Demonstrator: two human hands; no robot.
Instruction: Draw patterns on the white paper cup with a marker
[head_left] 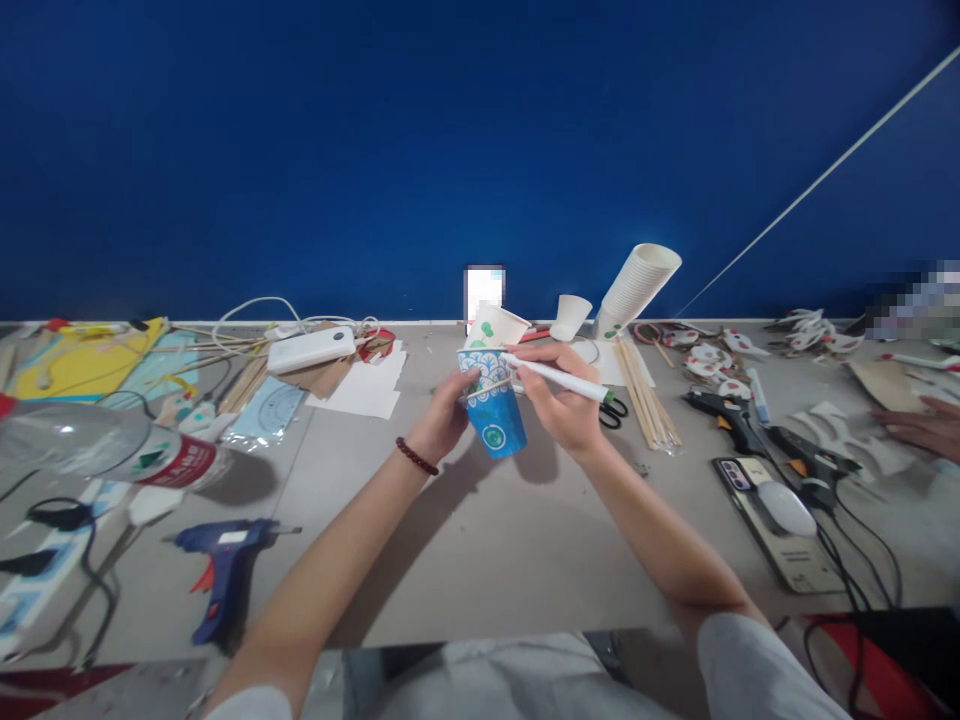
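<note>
Near the middle of the view, my left hand [444,418] is closed around the side of a blue patterned paper cup [496,420], held tilted above the table. A white paper cup with green print [504,327] shows at its upper rim; whether it sits inside the blue cup or behind it I cannot tell. A thin pale stick [489,388] crosses the blue cup's side. My right hand [568,412] grips a white pen [562,378] with a green end, its tip close to the blue cup's rim. Some of the right fingers rest by the cups.
A blue hot glue gun [229,560] and a large plastic bottle [112,445] lie left. Behind are a white power bank [311,350], a small cup [571,316] and stacked cups [637,285]. Wooden sticks [646,400], scissors [613,410], a phone [780,530] and another person's hand [926,428] are right.
</note>
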